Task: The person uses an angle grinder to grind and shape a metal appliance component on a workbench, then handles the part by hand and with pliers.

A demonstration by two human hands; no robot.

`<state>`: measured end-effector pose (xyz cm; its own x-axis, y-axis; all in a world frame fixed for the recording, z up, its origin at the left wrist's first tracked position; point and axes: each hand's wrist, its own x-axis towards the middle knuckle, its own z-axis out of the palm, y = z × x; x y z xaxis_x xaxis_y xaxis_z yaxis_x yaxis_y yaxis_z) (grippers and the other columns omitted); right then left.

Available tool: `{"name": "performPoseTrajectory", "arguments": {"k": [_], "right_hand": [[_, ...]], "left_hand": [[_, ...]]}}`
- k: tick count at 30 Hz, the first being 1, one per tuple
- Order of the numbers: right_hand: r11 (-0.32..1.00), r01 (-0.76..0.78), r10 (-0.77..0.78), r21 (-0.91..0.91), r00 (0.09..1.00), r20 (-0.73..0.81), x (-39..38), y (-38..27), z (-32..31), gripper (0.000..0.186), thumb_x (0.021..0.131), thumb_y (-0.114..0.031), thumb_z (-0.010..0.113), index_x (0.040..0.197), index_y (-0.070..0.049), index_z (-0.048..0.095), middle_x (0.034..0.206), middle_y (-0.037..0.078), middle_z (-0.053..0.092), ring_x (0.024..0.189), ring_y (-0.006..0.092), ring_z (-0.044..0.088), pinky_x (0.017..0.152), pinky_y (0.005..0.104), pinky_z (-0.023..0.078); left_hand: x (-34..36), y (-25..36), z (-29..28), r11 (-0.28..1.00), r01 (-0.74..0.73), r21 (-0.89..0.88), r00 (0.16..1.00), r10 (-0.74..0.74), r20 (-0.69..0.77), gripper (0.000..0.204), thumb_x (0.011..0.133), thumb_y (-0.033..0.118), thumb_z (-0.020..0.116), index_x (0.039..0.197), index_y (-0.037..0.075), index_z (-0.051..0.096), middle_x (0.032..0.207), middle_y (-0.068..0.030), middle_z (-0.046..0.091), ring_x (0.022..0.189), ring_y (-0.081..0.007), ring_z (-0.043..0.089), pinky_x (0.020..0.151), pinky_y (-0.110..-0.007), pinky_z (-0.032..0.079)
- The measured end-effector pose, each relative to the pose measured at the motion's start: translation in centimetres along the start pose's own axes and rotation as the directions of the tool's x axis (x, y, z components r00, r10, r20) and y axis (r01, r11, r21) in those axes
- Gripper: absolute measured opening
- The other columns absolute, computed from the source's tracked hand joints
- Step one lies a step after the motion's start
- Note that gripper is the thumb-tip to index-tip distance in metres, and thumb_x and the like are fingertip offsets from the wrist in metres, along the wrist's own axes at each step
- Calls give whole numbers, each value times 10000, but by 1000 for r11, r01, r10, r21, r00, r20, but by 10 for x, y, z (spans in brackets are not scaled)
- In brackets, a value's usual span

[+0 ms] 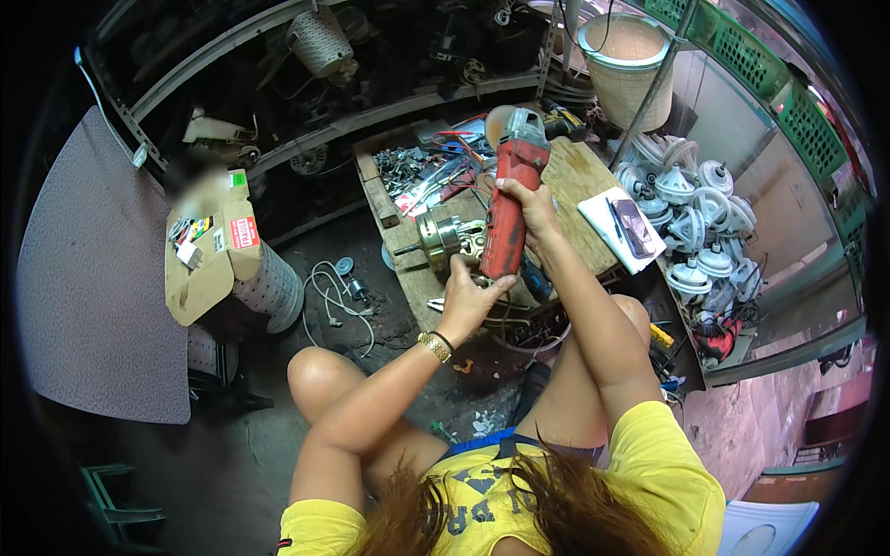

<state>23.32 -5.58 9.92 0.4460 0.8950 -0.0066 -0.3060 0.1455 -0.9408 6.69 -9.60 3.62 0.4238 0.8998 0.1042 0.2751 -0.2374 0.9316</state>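
Note:
My right hand (pixel 531 211) is wrapped round the body of a red angle grinder (pixel 506 227). The grinder stands nearly upright, its grey head and round disc (pixel 501 126) at the far end. My left hand (pixel 471 298) is at the grinder's lower end, thumb and forefinger spread apart. The thumb appears to touch the grinder; the forefinger reaches up beside a brass-coloured metal motor part (pixel 439 239) with a shaft pointing left. The other left fingers are partly hidden. This part rests on a low wooden worktable (pixel 574 190).
Loose metal parts (pixel 408 174) cover the table's far left. A phone (pixel 632 228) lies on a white cloth at its right. Many white-rimmed motors (pixel 691 218) are piled farther right. A cardboard box (pixel 210 259) sits atop a perforated drum (pixel 272 292) at left. A corded part (pixel 356 288) lies on the floor.

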Motion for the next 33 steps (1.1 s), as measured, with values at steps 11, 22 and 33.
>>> {"name": "performPoseTrajectory", "arguments": {"k": [11,22,33], "right_hand": [[1000,13,-14,-15,999,-33,6,15,-10,398,681,-158,786,983,12,591,845,84,631,648,165,607,588,321,524],[981,-100,111,-166,992,60,6,9,-41,434,684,-197,772,1015,7,578,828,93,620,647,181,619,584,333,538],[920,-229,300,-317,934,194,4,23,-16,490,674,-227,775,1073,-32,565,851,72,612,692,177,607,629,338,537]], "left_hand": [[-21,0,18,995,-19,-101,995,9,-95,399,830,317,719,954,-47,612,858,-142,644,782,-197,579,730,-346,455],[43,14,-55,996,25,84,1000,-24,-5,298,817,290,666,798,-7,687,696,-130,658,636,-194,625,617,-344,480],[122,-86,-74,966,-4,260,932,97,-348,321,836,281,648,988,3,704,889,-183,697,801,-258,679,734,-337,500]]}}
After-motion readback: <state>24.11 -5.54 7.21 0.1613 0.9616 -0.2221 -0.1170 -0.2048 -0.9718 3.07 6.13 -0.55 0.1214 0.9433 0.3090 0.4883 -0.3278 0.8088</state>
